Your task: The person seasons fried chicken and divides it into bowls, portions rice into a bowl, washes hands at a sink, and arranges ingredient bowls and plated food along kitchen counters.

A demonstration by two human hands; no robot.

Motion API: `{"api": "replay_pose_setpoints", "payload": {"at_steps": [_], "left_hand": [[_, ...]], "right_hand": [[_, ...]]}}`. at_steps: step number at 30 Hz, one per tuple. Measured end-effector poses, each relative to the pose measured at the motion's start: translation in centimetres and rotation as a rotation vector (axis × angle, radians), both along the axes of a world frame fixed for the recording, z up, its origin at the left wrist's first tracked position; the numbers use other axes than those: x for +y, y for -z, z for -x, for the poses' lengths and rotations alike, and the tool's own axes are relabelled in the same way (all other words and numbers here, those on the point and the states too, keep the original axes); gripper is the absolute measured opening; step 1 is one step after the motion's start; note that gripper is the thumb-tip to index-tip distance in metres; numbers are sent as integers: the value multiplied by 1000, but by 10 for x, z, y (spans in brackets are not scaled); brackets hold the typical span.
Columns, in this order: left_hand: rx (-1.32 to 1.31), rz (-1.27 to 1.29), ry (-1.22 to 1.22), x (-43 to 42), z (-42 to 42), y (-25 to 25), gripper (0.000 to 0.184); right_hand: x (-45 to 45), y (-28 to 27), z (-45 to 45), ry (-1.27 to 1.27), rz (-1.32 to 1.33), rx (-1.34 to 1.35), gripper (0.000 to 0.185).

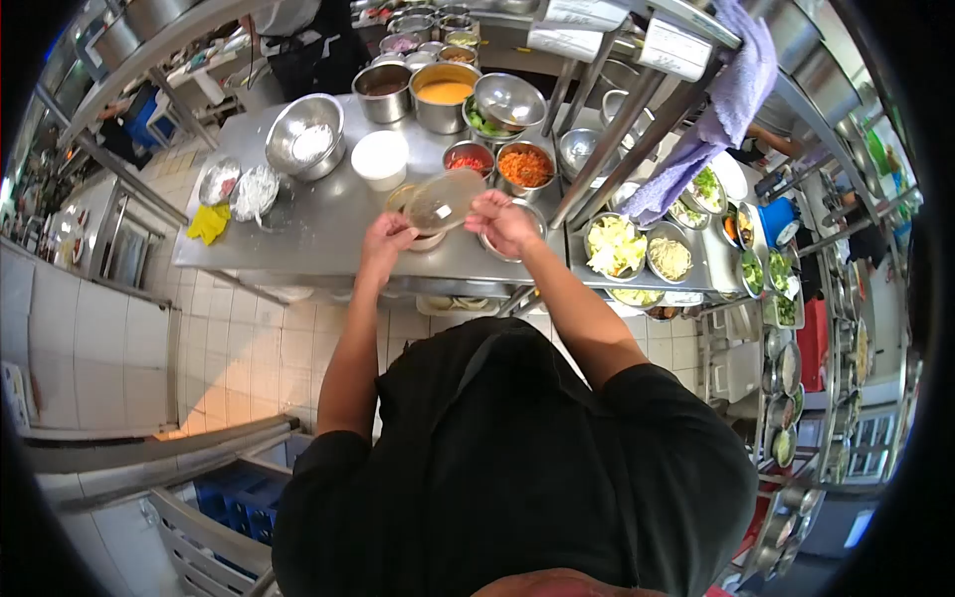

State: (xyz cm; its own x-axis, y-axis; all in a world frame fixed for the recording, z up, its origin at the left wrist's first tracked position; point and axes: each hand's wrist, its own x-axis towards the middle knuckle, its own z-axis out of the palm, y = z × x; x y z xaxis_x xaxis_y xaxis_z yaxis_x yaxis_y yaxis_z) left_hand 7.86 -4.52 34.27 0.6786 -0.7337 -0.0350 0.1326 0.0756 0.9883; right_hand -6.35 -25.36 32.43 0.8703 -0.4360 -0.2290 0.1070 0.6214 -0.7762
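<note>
A see-through round lid (445, 195), brownish with a white glint, tilts above the steel counter (323, 234). The left hand (388, 240) pinches its seven-o'clock edge; the right hand's (504, 224) bunched fingers pinch near four o'clock.

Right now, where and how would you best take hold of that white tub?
I'd likely grip the white tub by its round side wall, coming from the near side: it stands upright, with a pot behind it and a bowl to its left.
</note>
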Motion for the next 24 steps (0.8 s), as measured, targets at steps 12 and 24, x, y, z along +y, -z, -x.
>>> {"api": "replay_pose_setpoints", "payload": {"at_steps": [12, 24], "left_hand": [[561, -15, -306, -13, 2, 99, 43], [502, -134, -362, -72, -40, 73, 35]], "right_hand": [[-10, -34, 119, 375, 198, -13, 6], [33, 8, 155, 310, 244, 219, 8]]}}
